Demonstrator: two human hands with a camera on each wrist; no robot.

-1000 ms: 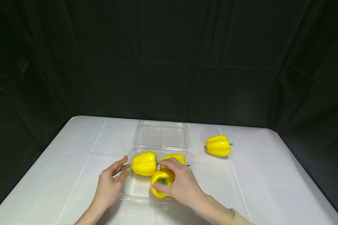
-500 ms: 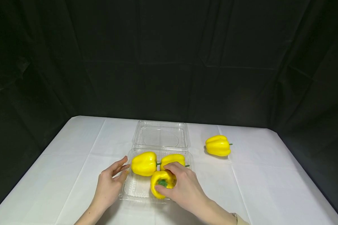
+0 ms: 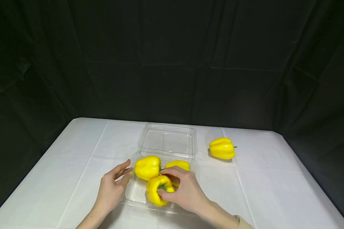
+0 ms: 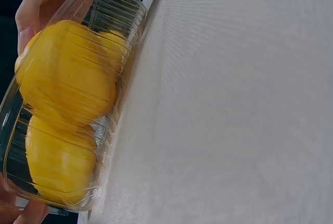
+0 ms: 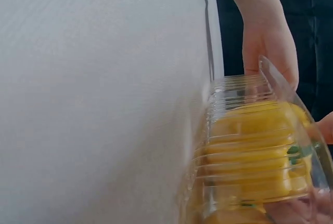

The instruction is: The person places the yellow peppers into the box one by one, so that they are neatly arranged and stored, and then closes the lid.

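A clear plastic clamshell container lies with its lid folded back, away from the person. Three yellow bell peppers are in its base. My right hand grips the front bell pepper, the thumb at the hollow round its green stem. Behind it, one bell pepper lies at the left, and another bell pepper at the right is partly covered by the hand. Beside the container's left rim is my left hand, fingers loosely bent; its fingertips are close to the plastic in the left wrist view.
Another yellow bell pepper lies on its side on the white tablecloth, right of the container. A black curtain hangs behind and beside the table.
The gripped front bell pepper has shifted slightly left and toward the person. The container has turned a little, its lid swinging right and its front edge coming nearer. The left hand stays put.
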